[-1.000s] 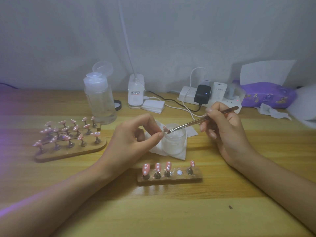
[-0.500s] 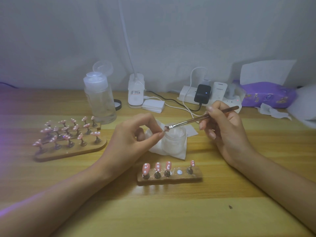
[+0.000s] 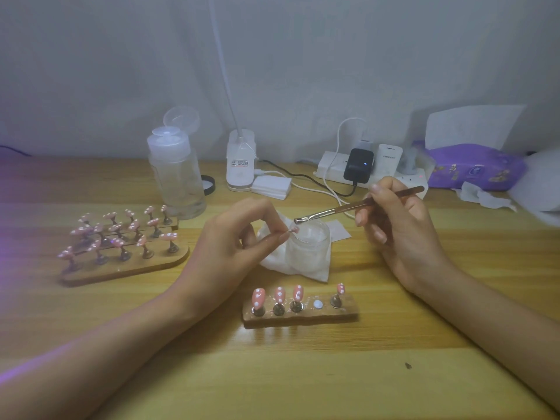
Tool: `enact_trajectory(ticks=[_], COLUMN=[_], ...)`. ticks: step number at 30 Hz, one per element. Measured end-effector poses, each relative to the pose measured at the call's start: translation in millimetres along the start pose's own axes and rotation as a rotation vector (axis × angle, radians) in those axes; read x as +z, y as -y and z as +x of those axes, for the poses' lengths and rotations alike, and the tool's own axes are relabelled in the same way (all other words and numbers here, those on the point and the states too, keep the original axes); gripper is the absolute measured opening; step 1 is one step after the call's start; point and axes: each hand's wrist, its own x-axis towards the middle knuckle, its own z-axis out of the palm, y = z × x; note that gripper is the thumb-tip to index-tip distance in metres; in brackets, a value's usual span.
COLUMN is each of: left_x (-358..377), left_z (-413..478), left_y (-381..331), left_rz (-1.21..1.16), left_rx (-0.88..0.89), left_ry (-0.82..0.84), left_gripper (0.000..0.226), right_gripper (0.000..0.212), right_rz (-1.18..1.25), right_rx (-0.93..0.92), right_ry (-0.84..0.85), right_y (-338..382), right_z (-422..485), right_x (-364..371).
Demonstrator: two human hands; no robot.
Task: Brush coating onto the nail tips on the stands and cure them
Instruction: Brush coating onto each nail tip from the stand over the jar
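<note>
My left hand pinches a small pink nail tip between thumb and forefinger, just left of an open frosted jar. A thin brush is held like a pen in my right hand, its bristle end hovering above the jar's rim and a little above the nail tip. In front of the jar lies a short wooden stand with several pink dotted nail tips upright on pegs and one bare white spot. A longer wooden stand at the left holds several rows of pink tips.
A clear pump bottle stands behind the long stand. A white lamp base, a stack of white pads, a power strip with chargers and a purple tissue pack line the back of the wooden desk. White cloth lies under the jar.
The brush tip has lifted off the pinched nail tip and moved up and slightly right, above the jar. My left hand keeps its pinch in the same place.
</note>
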Motion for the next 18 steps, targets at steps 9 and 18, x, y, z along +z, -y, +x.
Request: enact_trajectory(ticks=[9, 18], left_x=[0.5, 0.4], left_z=[0.4, 0.4], left_y=[0.1, 3.6], left_rz=[-0.002, -0.020], left_rx=[-0.006, -0.014], left_ry=[0.002, 0.006], left_gripper=[0.011, 0.013], right_gripper=[0.027, 0.025], right_rz=[-0.016, -0.024], right_rx=[-0.028, -0.028], right_ry=[0.016, 0.024], right_y=[-0.9, -2.3], right_z=[0.2, 0.5], right_x=[-1.3, -0.8])
